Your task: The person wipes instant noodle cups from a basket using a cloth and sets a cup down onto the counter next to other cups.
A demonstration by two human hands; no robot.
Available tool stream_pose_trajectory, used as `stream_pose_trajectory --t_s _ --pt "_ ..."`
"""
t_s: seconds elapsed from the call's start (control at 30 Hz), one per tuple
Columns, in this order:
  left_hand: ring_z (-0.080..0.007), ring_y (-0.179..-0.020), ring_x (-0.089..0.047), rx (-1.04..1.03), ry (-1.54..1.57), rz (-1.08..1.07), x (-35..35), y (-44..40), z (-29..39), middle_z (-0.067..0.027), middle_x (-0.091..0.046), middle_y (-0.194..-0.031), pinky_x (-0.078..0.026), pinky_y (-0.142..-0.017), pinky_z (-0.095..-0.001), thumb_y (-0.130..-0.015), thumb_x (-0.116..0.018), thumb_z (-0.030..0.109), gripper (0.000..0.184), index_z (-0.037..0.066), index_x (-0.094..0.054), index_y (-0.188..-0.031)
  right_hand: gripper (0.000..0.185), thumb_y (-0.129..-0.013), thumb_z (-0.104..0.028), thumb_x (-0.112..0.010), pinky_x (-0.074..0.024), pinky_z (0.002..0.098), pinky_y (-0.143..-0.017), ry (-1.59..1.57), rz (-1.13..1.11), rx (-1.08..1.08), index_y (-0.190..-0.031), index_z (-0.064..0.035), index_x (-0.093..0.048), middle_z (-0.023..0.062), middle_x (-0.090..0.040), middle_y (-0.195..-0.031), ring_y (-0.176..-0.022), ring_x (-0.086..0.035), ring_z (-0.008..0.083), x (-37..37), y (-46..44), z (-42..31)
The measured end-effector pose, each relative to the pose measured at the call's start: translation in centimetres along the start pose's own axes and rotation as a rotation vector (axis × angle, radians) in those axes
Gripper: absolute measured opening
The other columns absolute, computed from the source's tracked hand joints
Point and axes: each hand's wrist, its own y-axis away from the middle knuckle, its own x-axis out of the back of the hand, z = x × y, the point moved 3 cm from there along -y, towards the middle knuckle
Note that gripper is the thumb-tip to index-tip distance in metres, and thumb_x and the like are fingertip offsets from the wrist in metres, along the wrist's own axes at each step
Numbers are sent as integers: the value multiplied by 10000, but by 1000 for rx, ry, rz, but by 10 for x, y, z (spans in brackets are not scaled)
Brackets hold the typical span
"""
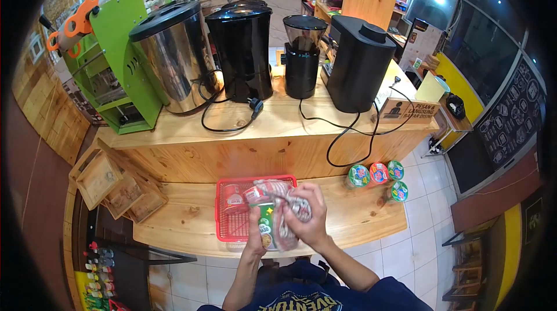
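My left hand (255,234) grips a green instant noodle cup (266,224) from its left side, over the front of the lower counter. In my right hand (310,221) is a bunched, patterned cloth (281,218), pressed against the cup's right side. Both hands are closed. Behind them sits a red plastic basket (218,218), partly covered by the cloth and my hands. A red noodle cup (234,199) lies inside it. Another red-labelled item (253,194) shows beside the cloth; its lower part is hidden.
Several noodle cups (378,173) stand on the lower counter's right. Wooden crates (110,180) are at its left. The upper counter (191,137) carries a green cup sealer (125,50), a steel container (174,61), black machines (241,50), a coffee grinder (301,67) and loose power cords.
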Motion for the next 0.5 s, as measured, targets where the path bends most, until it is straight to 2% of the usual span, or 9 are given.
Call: stream_pose_trajectory --t_s 0.13,0.23,0.27,0.37,0.4,0.5 --pt "-239 -1206 -627 -36 27 -108 5 -12 -8 -123 -629 -1315 -492 -1068 -398 -1020 -482 584 633 58 -526 -1370 330 -775 -101 -776 -502 399 -857 19 -20 -19 -1063 -23 -636 183 -585 -1073 -980 -606 321 0 -4 0" --pt "-227 -1158 -638 -41 29 -40 9 -12 6 -110 -639 -1269 -509 -1039 -396 -1017 -482 595 622 72 -523 -1351 341 -774 -105 -786 -504 399 -874 -5 -37 -26 -1072 -28 -640 184 -586 -1080 -991 -607 322 -10 27 -4" --pt "-213 -1111 -648 -113 -10 34 4 -12 13 -90 -655 -1209 -538 -984 -377 -1014 -478 609 619 82 -516 -1334 344 -773 -106 -789 -505 400 -876 -7 -56 -26 -1074 -29 -642 184 -588 -1078 -994 -609 322 -11 32 -4" --pt "-205 -1102 -654 -72 39 -7 22 -17 0 -88 -668 -1187 -549 -966 -371 -1012 -478 616 614 80 -547 -1302 354 -770 -110 -796 -507 401 -880 -5 -90 -22 -1081 -32 -647 183 -592 -1071 -1002 -614 320 -11 40 -2" --pt "-211 -1111 -655 25 63 -74 35 -17 -9 -97 -673 -1202 -545 -978 -377 -1009 -477 624 637 64 -573 -1297 340 -774 -110 -788 -509 404 -868 -6 -67 -22 -1073 -32 -646 181 -592 -1065 -986 -617 321 -9 33 -2" --pt "-217 -1129 -654 -33 -1 -41 13 -7 -8 -111 -676 -1218 -532 -1005 -387 -1007 -476 628 663 46 -585 -1306 328 -778 -106 -777 -511 407 -859 8 -24 -24 -1068 -30 -645 179 -592 -1061 -974 -618 325 -3 5 -1"
